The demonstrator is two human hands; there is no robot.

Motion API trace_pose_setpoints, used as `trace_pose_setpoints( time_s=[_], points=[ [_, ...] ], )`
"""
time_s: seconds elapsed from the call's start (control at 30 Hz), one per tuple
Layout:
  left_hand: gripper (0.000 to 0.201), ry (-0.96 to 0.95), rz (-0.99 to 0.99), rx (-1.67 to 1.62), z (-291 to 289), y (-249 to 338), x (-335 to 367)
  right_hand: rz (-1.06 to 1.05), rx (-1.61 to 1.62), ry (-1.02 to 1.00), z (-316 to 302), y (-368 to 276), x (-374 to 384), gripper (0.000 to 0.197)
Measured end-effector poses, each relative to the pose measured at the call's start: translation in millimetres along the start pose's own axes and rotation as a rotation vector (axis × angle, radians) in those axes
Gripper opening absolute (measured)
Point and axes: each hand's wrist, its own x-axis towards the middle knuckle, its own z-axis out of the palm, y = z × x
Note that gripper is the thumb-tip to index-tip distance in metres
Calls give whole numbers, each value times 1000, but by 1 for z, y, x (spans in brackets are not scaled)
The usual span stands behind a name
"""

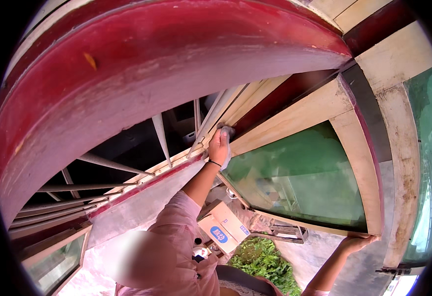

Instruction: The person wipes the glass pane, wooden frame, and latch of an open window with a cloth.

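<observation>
From the head view, your left hand (219,146) presses a grey cloth (227,132) against the cream window frame (295,114), fingers apparently curled around it. Your right hand (358,242) lies open and flat under the lower corner of the green-glass sash (305,177).

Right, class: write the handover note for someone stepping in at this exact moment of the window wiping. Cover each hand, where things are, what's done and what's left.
Left hand: raised, closed on a grey cloth pressed to the top corner of the cream sash frame.
Right hand: open, flat against the lower outer corner of the swung-out green glass pane, steadying it.
Done: cannot tell how much has been wiped; the cloth is at the hinge-side top corner.
Left: probably the rest of the frame. The cream upright to the right looks grimy.
</observation>
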Motion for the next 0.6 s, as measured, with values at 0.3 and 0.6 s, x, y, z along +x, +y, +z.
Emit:
trace_pose_setpoints(
  time_s=[0.3, 0.6],
  points=[
    [40, -91, 297, 59, 6, 91, -2, 11, -12, -19, -11, 6, 7, 66],
    [38, 7, 171, 71, -7, -45, -16, -3, -18, 54, -7, 4, -4, 61]
  ],
)
